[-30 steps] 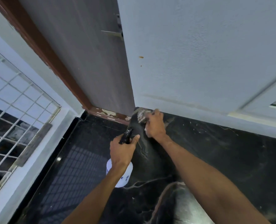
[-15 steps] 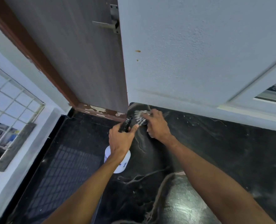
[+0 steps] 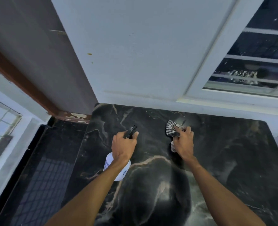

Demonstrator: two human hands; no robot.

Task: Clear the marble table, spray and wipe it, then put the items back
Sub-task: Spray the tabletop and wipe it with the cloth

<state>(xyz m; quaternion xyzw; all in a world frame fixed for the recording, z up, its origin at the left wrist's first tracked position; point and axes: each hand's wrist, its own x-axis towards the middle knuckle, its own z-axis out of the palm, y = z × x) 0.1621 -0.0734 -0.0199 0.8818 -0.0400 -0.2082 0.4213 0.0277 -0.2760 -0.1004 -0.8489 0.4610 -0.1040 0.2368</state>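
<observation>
Wiping was under way: the right hand [image 3: 184, 141] pinched a checked cloth [image 3: 171, 129] against the dark marble tabletop [image 3: 232, 152] near the wall [image 3: 135, 62], while the left hand [image 3: 123, 144] gripped the spray bottle [image 3: 117, 168] just above it. Clearing seemed finished; returning the items was yet to come.

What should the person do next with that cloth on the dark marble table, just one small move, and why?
Probably sweep the checked cloth rightward along the wall. The right hand grips it, bunched, on the marble table near the wall, with bare marble stretching to its right. The left hand holds the spray bottle apart, to the left, out of that path.
</observation>
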